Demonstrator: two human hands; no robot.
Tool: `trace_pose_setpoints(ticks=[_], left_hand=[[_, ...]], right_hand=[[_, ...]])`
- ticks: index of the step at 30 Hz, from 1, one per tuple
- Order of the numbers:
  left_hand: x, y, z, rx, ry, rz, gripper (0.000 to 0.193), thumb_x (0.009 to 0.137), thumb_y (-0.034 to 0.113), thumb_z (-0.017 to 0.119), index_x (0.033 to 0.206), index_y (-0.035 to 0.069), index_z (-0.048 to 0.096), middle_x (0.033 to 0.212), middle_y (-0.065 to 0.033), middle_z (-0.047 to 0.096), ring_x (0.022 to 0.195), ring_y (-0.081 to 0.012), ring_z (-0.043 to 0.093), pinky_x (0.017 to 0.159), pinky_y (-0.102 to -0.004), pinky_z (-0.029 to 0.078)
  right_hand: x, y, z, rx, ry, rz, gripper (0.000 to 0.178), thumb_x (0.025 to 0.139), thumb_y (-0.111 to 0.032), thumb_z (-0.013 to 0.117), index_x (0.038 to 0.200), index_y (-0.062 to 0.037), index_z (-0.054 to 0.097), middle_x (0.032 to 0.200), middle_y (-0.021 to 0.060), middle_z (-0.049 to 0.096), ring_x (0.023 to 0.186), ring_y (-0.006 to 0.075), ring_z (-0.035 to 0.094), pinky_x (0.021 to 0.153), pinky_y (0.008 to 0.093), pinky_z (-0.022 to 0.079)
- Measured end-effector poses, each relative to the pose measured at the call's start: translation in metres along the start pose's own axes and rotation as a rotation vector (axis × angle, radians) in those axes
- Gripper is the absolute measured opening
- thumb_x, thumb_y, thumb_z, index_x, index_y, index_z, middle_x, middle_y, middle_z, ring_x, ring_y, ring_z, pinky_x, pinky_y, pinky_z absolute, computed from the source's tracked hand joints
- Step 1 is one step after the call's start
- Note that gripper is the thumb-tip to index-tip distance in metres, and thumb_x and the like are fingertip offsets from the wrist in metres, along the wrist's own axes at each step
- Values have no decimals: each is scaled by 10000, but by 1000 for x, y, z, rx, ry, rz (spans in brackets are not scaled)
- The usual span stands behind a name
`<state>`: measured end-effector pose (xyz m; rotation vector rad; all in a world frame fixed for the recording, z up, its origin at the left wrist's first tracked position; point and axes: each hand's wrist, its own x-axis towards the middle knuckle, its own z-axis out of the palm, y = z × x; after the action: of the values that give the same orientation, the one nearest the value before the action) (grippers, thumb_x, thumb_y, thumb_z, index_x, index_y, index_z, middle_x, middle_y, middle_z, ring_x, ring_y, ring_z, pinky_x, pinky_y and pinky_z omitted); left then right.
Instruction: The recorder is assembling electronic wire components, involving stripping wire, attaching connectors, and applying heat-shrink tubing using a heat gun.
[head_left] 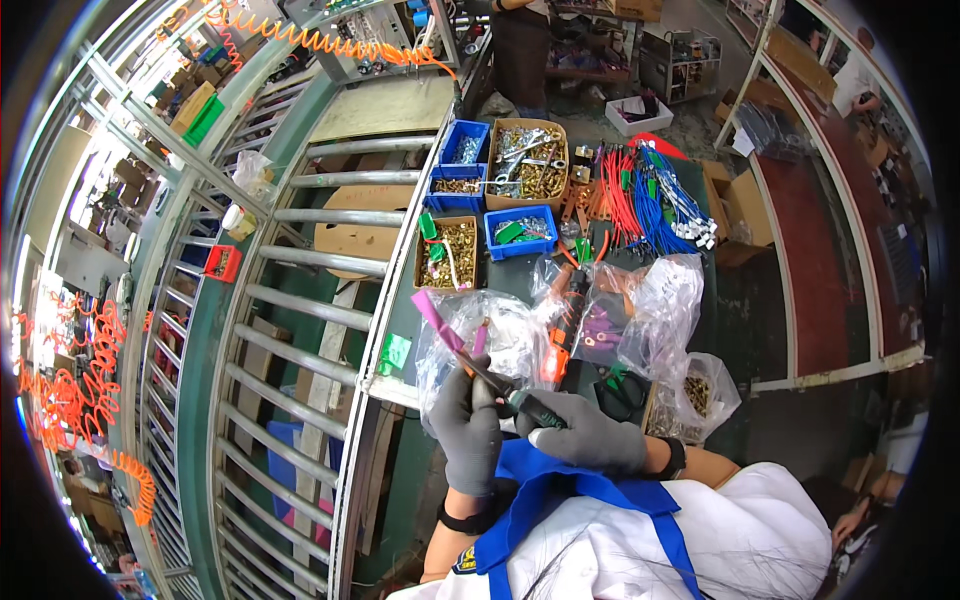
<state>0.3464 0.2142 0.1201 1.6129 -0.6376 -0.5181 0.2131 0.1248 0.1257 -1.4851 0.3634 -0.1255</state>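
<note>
My left hand (468, 425), in a grey glove, is closed around a pink-sleeved strip (436, 322). The strip slants up and left, with a copper-coloured part near my fingers. My right hand (592, 435), also gloved, grips a hand tool with a dark green handle (538, 408). Its thin end points at the strip by my left fingertips; exactly what kind of tool it is, I cannot make out. Just beyond both hands lies a clear plastic bag (492, 335). An orange and black tool (560, 345) rests to the right of that bag.
Blue bins (520, 230) and cardboard boxes of brass-coloured fasteners (540, 180) stand farther back. Red wires (618, 200) and blue wires (655, 205) lie at the right rear. Another bag (665, 310) and black-handled scissors (622, 392) are near my right hand. A roller conveyor (300, 305) runs along the left.
</note>
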Motion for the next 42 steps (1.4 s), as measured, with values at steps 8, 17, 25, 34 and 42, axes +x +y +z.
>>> trace_pose_setpoints(ticks=[8,17,25,34,42], left_hand=[[9,16,-13,-286,-134,-138,222,956,120,476,1046,-63,563,892,-103,637,774,-154,638,689,-269,539],[12,15,-15,-243,-181,-120,232,953,150,495,1018,-55,582,891,-92,639,774,-148,633,685,-264,535],[7,18,-9,-295,-197,-164,228,933,133,508,1037,-53,589,865,-79,629,748,-128,617,655,-242,512],[5,21,1,-309,-28,-161,190,918,77,513,980,-73,612,794,-74,631,677,-127,626,617,-243,522],[8,18,-10,-351,-160,-248,179,930,87,504,965,-48,616,803,-65,637,650,-106,596,569,-217,490]], right_hand=[[0,-14,-18,26,-11,-18,359,807,-157,512,1119,12,559,1017,145,587,1002,221,574,910,341,437],[5,-12,-23,8,-22,-16,339,802,-146,521,1097,11,576,988,135,610,941,200,592,858,326,464],[8,-15,-26,64,19,7,252,795,-126,526,1008,1,572,887,87,575,818,139,541,752,300,459],[9,-19,-5,-465,238,-294,206,796,-110,506,974,-14,547,828,86,532,761,173,528,714,328,461],[2,-10,-24,464,-172,355,272,820,-129,545,1053,10,553,978,88,546,865,222,569,783,378,471]])
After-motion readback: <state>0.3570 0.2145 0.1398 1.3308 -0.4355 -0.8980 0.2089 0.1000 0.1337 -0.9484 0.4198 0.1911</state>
